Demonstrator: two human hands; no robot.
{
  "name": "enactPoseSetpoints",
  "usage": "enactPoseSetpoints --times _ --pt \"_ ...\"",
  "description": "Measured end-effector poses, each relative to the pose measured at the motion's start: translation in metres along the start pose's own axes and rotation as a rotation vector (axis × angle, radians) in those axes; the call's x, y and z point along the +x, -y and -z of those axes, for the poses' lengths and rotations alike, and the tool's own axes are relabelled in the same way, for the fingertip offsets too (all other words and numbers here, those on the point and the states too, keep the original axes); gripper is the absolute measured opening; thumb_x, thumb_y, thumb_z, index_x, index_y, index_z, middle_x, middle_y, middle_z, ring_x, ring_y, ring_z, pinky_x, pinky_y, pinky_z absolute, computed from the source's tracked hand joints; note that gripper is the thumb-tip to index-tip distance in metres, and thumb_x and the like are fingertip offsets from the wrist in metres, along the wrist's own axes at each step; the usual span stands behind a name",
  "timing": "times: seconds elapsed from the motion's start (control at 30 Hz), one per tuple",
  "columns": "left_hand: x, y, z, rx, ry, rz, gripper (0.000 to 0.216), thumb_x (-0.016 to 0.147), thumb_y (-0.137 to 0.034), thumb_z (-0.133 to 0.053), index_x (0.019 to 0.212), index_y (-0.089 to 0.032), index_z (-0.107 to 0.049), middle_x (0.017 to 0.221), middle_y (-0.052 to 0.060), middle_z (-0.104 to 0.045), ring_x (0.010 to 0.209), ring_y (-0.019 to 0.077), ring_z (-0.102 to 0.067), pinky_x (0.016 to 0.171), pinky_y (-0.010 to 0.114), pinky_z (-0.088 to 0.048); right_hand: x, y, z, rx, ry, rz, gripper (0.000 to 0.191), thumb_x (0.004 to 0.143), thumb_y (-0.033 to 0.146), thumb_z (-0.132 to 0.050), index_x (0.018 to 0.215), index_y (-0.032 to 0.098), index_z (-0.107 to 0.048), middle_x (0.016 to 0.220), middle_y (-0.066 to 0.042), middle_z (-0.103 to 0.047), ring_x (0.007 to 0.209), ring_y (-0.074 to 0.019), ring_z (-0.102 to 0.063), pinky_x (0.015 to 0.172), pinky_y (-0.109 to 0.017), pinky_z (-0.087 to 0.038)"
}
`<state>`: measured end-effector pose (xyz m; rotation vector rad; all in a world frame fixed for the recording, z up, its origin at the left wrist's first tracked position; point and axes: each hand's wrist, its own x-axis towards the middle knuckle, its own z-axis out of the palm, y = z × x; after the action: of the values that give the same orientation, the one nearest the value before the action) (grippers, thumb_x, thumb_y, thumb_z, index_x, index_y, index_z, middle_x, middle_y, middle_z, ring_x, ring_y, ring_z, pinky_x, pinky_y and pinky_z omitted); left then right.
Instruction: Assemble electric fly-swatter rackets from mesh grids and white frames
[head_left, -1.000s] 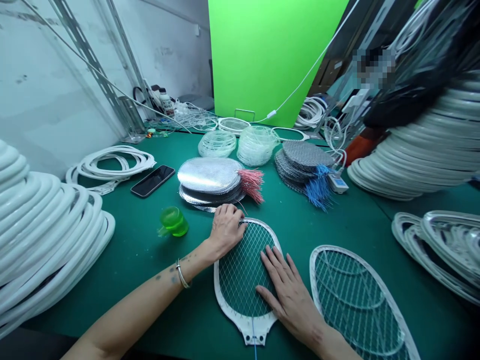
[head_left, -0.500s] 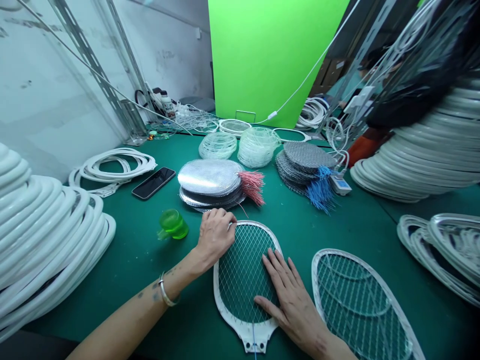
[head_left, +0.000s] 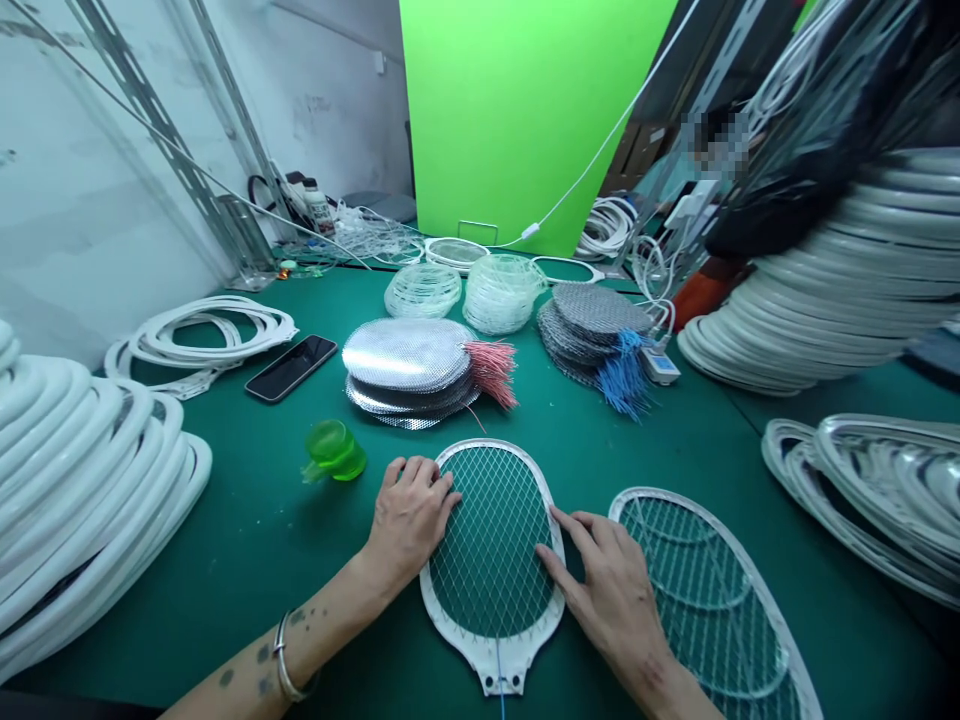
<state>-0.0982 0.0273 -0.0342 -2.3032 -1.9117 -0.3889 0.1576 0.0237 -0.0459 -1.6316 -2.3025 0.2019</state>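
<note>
the frame lies flat at 6 o'clock on the counter. its net looks seated all round, with a wire trailing from the neck. your left hand and right hand press open on its rim at 9 and 3, gripping nothing. a green board stands at 12, white stacks at 9, mesh piles at 11, a phone and a cup at 10.

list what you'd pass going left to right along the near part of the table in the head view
stack of white frames, green cup, left hand, meshed racket head, right hand, second meshed racket head, pile of frames
</note>
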Motion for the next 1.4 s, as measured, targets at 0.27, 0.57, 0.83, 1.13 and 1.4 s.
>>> enactPoseSetpoints --times 0.27,0.57,0.83,1.13,1.4 --pt "-0.002 0.001 -0.003 0.008 0.008 0.005 0.018 0.093 -0.028 -0.055 0.103 -0.021 -0.068 0.096 0.008 -0.063 0.096 0.0250 -0.055 0.089 0.042 -0.036 0.021 0.013 0.015 0.319 0.307 -0.251 0.066 0.082 0.071 -0.044 0.123 0.023 -0.062 0.097 -0.010 -0.066 0.093 -0.0299 -0.063 0.080 -0.048 -0.053" --pt "-0.005 0.001 -0.008 -0.104 -0.044 0.059 0.017 0.092 -0.026 -0.058 0.104 -0.020 -0.069 0.097 0.007 -0.063 0.096 0.0246 -0.055 0.090 0.042 -0.038 0.040 0.003 0.030 0.595 0.414 -0.422 0.069 0.077 0.064 -0.055 0.122 0.011 -0.060 0.100 -0.013 -0.067 0.090 -0.0265 -0.065 0.079 -0.039 -0.055" --pt "-0.007 -0.002 -0.009 -0.257 -0.094 0.169 0.014 0.088 -0.027 -0.065 0.099 -0.019 -0.065 0.095 0.004 -0.064 0.094 0.0230 -0.056 0.088 0.041 -0.038 0.039 0.005 0.033 0.829 0.434 -0.556 0.065 0.072 0.062 -0.062 0.116 0.014 -0.064 0.098 -0.012 -0.068 0.092 -0.0288 -0.065 0.082 -0.040 -0.054" --pt "-0.008 -0.004 -0.012 -0.282 -0.118 0.186 0.016 0.087 -0.026 -0.065 0.102 -0.021 -0.064 0.100 0.004 -0.064 0.097 0.0225 -0.056 0.089 0.041 -0.036 0.032 0.001 0.025 0.844 0.334 -0.546 0.067 0.070 0.066 -0.064 0.118 0.019 -0.062 0.097 -0.008 -0.062 0.092 -0.0262 -0.060 0.079 -0.036 -0.052" --pt "-0.009 -0.005 -0.013 -0.315 -0.115 0.189 0.015 0.088 -0.025 -0.064 0.103 -0.022 -0.064 0.104 0.004 -0.063 0.101 0.0231 -0.055 0.092 0.042 -0.036 0.037 0.008 0.026 0.866 0.305 -0.564 0.066 0.064 0.065 -0.069 0.110 0.019 -0.060 0.109 -0.011 -0.064 0.101 -0.0281 -0.059 0.085 -0.039 -0.049"
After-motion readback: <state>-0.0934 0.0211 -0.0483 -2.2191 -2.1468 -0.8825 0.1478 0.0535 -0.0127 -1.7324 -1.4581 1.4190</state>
